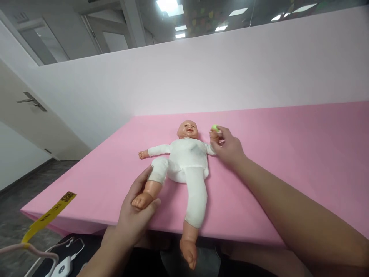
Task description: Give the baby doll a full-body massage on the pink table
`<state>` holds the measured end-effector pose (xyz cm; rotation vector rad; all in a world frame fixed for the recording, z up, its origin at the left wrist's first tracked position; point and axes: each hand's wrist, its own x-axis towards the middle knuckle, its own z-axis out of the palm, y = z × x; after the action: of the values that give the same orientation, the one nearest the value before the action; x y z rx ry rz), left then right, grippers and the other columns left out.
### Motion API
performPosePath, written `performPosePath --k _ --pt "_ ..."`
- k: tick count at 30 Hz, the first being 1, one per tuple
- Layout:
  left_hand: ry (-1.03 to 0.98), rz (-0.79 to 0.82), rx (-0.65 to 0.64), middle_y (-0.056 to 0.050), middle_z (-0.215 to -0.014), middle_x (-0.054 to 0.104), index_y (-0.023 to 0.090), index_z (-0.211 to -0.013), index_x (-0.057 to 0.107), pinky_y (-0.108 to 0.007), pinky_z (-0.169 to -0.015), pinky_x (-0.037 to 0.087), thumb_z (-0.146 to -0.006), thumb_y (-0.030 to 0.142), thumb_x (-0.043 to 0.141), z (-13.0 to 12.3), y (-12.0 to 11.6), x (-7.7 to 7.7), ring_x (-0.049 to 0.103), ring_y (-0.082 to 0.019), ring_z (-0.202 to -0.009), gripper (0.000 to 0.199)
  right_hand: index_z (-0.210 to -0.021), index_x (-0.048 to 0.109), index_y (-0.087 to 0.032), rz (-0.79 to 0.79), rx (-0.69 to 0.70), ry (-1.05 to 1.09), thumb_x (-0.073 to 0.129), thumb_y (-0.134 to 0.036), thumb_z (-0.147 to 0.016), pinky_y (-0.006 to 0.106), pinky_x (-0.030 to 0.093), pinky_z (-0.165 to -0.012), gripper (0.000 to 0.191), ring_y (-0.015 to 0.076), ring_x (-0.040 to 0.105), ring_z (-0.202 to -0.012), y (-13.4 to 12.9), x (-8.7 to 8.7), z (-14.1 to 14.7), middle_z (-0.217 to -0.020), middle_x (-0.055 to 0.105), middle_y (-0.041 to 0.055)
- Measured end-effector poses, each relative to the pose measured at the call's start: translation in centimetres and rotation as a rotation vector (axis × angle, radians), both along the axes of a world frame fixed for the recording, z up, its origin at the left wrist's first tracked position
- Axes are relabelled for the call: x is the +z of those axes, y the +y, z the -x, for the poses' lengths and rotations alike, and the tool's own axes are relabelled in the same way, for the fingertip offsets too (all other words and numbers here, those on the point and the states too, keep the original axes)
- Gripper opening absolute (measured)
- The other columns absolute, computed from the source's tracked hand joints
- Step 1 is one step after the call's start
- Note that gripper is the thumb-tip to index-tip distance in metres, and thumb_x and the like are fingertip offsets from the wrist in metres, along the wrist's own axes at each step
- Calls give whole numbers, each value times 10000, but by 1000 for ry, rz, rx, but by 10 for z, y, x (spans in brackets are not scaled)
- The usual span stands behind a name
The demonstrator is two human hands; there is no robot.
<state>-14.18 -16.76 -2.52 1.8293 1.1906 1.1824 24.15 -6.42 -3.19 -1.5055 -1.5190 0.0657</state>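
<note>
A baby doll (188, 154) with a white cloth body lies on its back on the pink-covered table, head toward the wall. My left hand (135, 207) is wrapped round the doll's lower leg and foot on the left side, with that knee bent and raised. The doll's other leg stretches toward me, its foot over the table's front edge. My right hand (227, 144) closes round the doll's hand (214, 135) on the right side. A small yellow-green object (215, 127) shows at my right fingertips, beside the doll's hand. The doll's other arm lies outstretched.
The pink tablecloth (288, 154) reaches back to a white wall (230, 73) with glass above it. A yellow label (49, 217) on a cable (37, 252) hangs at lower left, near a white device (63, 267). A door (25, 104) stands at the left.
</note>
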Motion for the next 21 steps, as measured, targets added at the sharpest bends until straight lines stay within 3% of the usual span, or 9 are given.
performPosePath --k 4,7,14,21 --pt "-110 18 -34 -56 -1647 460 316 -1587 486 -462 -1268 324 -819 268 754 -16 28 12 400 -336 -1532 815 -1317 689 -288 0 263 -345 654 -271 -944 415 518 -858 375 276 691 -949 -13 13 34 -1089 786 53" --pt "-119 87 -20 -62 -1540 579 291 -1561 536 -470 -1249 347 -787 264 751 -29 49 19 457 -343 -1485 803 -1190 762 -288 -6 409 -465 611 -207 -992 426 483 -951 261 258 693 -1007 -15 14 47 -1084 801 32" --pt "-118 159 2 -65 -1365 674 276 -1550 554 -484 -1206 390 -786 250 700 -55 85 22 504 -331 -1422 779 -1029 802 -276 -22 503 -509 628 -128 -973 411 461 -982 235 225 714 -1008 -13 8 51 -1068 817 9" --pt "-96 107 -20 -61 -1522 584 287 -1557 541 -491 -1218 380 -783 226 683 -57 80 16 470 -337 -1466 789 -1059 787 -285 14 512 -417 617 -133 -952 414 483 -960 252 227 713 -977 -14 8 48 -1044 810 6"
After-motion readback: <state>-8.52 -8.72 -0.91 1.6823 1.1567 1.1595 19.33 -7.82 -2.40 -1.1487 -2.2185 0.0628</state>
